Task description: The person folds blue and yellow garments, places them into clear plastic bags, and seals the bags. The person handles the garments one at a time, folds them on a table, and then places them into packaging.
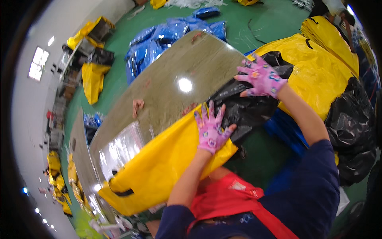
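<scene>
A long yellow plastic bag [159, 163] lies along the near edge of the table, with a short black strap handle [124, 193] near its left end. At its right end it meets a sheet of black plastic [242, 107]; whether the two are joined I cannot tell. My left hand [213, 131], in a pink flowered glove, presses flat with fingers spread on the yellow bag beside the black plastic. My right hand [262, 77], gloved alike, is spread over the far right part of the black plastic, by the table edge. Neither hand grips anything.
The shiny brownish table [167, 85] holds clear plastic packets [121, 147] and a crumpled pinkish scrap [137, 106]. Blue plastic bundles [163, 36] lie on the green floor behind it. Yellow bags [318, 59] and black plastic [350, 131] pile up at right, near another person [345, 24].
</scene>
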`<action>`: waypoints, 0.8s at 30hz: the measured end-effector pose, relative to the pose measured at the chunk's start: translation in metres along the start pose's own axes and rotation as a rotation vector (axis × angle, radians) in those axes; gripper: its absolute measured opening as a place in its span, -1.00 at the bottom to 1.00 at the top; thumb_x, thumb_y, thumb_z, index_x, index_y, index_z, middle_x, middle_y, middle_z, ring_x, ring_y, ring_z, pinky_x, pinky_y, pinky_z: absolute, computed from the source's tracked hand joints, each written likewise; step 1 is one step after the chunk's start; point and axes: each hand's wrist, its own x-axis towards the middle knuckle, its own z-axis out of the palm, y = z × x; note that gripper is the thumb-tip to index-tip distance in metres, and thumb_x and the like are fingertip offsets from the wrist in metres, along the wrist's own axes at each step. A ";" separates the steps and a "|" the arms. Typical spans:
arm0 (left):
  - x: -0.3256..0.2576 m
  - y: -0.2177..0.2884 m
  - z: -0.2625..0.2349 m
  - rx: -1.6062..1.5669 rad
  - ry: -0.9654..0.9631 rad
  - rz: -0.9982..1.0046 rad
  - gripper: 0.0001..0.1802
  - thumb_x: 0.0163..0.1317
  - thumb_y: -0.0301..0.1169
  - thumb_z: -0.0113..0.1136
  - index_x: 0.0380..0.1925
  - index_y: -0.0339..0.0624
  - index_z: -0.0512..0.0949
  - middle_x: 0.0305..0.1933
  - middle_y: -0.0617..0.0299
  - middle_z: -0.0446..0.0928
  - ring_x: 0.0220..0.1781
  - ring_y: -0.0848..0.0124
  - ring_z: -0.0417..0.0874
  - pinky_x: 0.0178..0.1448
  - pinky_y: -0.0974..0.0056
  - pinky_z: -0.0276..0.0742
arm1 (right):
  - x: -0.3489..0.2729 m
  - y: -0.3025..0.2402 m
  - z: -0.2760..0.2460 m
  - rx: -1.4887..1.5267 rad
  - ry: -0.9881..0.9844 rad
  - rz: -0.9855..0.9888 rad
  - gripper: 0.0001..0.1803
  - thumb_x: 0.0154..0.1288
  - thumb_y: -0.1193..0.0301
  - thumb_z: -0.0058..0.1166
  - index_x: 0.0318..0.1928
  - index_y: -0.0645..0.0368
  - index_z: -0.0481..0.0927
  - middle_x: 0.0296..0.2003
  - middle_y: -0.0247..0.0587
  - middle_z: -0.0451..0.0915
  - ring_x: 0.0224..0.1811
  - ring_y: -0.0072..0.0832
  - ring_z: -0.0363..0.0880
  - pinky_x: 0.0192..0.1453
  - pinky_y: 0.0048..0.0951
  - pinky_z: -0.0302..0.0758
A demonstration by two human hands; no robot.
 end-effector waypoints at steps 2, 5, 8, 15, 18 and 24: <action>-0.007 -0.007 0.006 0.017 -0.007 -0.034 -0.13 0.11 0.16 0.13 0.40 0.11 0.18 0.51 -0.10 -0.06 0.52 -0.13 -0.10 0.51 -0.19 -0.41 | -0.018 0.030 -0.019 0.091 -0.050 0.242 -0.24 0.22 -0.33 -0.21 0.28 -0.19 0.41 0.34 -0.25 0.31 0.43 -0.17 0.14 0.51 -0.02 -0.19; 0.004 0.009 -0.001 -0.012 -0.019 0.016 -0.14 0.12 0.16 0.13 0.40 0.12 0.18 0.52 -0.09 -0.07 0.54 -0.13 -0.14 0.51 -0.20 -0.43 | -0.043 0.046 0.094 0.593 0.010 0.551 -0.32 0.27 -0.26 -0.17 0.32 -0.30 0.36 0.41 -0.33 0.18 0.49 -0.14 0.01 0.48 -0.07 0.03; 0.000 0.006 0.002 0.017 0.006 0.000 -0.14 0.12 0.16 0.13 0.40 0.14 0.18 0.52 -0.08 -0.06 0.54 -0.12 -0.14 0.52 -0.19 -0.43 | -0.053 0.039 0.102 0.670 0.327 0.753 -0.29 0.28 -0.09 0.03 0.33 -0.02 0.32 0.39 -0.10 0.19 0.43 -0.09 0.11 0.46 -0.12 0.09; -0.010 -0.006 0.019 -0.088 0.097 0.000 -0.14 0.13 0.22 0.06 0.40 0.16 0.19 0.50 -0.10 -0.02 0.50 -0.17 -0.04 0.51 -0.23 -0.33 | -0.069 -0.105 0.033 1.540 1.058 1.008 -0.12 0.17 0.27 0.32 0.35 0.39 0.13 0.25 0.00 0.35 0.30 -0.32 0.30 0.42 -0.38 0.13; -0.006 -0.006 0.013 -0.150 0.126 0.004 -0.15 0.15 0.20 0.04 0.40 0.09 0.17 0.50 -0.13 -0.04 0.52 -0.17 -0.08 0.52 -0.23 -0.36 | -0.057 -0.104 0.022 1.425 1.042 1.080 -0.33 0.16 0.38 0.30 0.23 0.37 0.33 0.17 -0.06 0.44 0.15 -0.37 0.42 0.30 -0.41 0.26; -0.040 -0.053 0.039 -1.004 0.169 0.004 -0.63 0.35 -0.17 -0.05 0.07 -0.07 0.40 0.08 0.12 0.39 0.21 0.24 0.36 0.30 0.02 0.28 | -0.015 -0.244 -0.066 0.697 0.972 -0.088 -0.46 -0.23 0.62 0.05 -0.08 0.10 0.63 -0.14 -0.18 0.61 -0.02 -0.18 0.57 0.09 -0.21 0.45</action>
